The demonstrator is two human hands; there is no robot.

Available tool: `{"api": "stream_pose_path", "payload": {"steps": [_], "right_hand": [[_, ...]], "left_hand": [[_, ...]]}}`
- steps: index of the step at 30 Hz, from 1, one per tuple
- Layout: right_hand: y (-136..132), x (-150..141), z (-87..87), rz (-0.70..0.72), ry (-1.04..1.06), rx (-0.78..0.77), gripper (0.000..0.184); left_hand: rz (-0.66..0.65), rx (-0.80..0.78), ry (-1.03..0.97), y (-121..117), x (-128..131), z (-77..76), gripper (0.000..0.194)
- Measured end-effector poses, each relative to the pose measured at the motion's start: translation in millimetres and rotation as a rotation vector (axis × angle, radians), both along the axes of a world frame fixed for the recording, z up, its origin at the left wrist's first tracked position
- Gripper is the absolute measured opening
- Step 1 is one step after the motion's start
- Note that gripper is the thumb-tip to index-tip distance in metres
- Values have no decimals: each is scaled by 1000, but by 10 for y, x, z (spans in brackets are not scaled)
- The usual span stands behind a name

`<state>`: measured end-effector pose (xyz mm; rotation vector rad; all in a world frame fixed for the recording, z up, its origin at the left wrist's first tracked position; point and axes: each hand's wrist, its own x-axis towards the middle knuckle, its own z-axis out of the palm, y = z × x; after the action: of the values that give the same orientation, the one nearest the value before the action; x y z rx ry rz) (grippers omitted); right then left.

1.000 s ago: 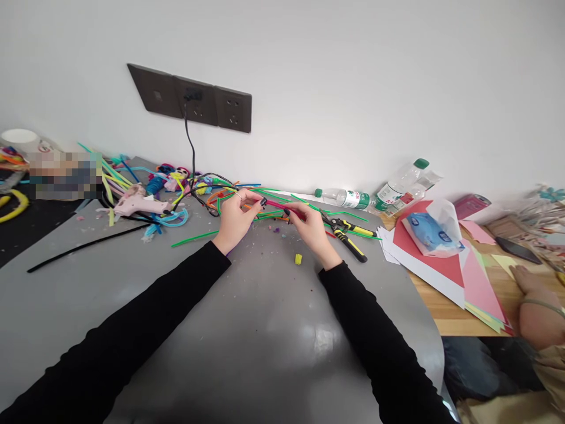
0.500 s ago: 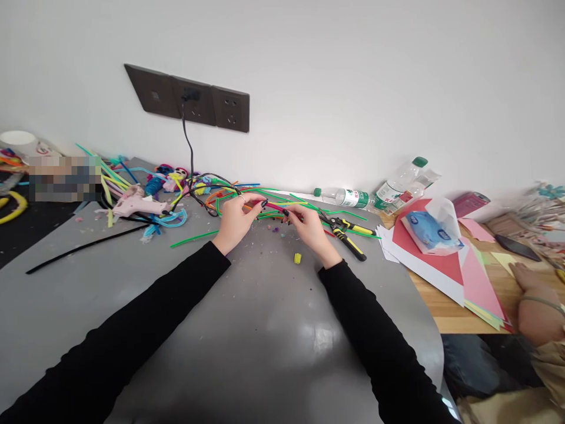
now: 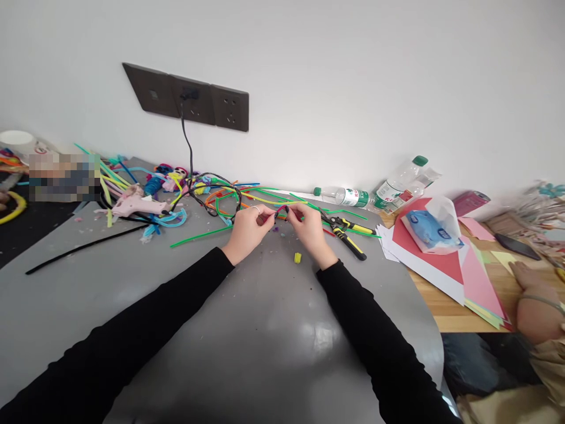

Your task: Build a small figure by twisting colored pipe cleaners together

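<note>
Between my fingertips a short stretch of magenta pipe cleaner (image 3: pixel 281 207) arches up; the rest of it is hidden by my fingers. My left hand (image 3: pixel 250 232) pinches it from one side, thumb against forefinger. From the other side my right hand (image 3: pixel 309 228) closes on it in the same way. Just behind both hands lie several green pipe cleaners (image 3: pixel 194 237), with orange and yellow ones among them. Yellow-and-black-handled pliers (image 3: pixel 348 238) rest beside my right wrist. A small yellow coil (image 3: pixel 298 258) sits on the grey table (image 3: pixel 265 341) below my hands.
At left, a pink glue gun (image 3: pixel 139 203) lies among pipe cleaners, with a black cord (image 3: pixel 188 144) running to the wall socket. Plastic bottles (image 3: pixel 344 195) lean by the wall. Papers (image 3: pixel 430 259) and a tissue pack (image 3: pixel 430 229) cover the right side, near another person's arm (image 3: pixel 536 306).
My left hand has moved right, closer to my right hand. The magenta pipe cleaner, nearly straight before, now shows as a short bent arc between my fingertips.
</note>
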<state>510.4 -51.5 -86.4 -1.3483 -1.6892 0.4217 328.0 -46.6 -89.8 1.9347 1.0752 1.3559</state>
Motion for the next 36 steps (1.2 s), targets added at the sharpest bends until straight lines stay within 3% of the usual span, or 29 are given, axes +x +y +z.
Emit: {"api": "stream_pose_path", "payload": {"steps": [9, 14, 18, 21, 27, 31, 36], "right_hand": [[-53, -119, -5, -42, 116, 23, 23], [-20, -83, -6, -20, 136, 12, 28], [14, -7, 14, 75, 192, -52, 32], [19, 10, 27, 189, 251, -113, 30], [-30, -60, 56, 336, 328, -227, 35], [-54, -74, 71, 300, 327, -249, 44], [-74, -82, 94, 354, 310, -291, 54]], "left_hand": [[-56, 68, -66, -124, 170, -114, 12], [-62, 84, -20, -135, 159, -86, 15], [-69, 30, -9, -44, 37, 12, 33], [-29, -20, -102, 84, -80, 55, 30], [-302, -154, -195, 180, -117, 41, 42], [-313, -126, -242, 148, -86, 49, 38], [-329, -134, -291, 159, -101, 65, 37]]}}
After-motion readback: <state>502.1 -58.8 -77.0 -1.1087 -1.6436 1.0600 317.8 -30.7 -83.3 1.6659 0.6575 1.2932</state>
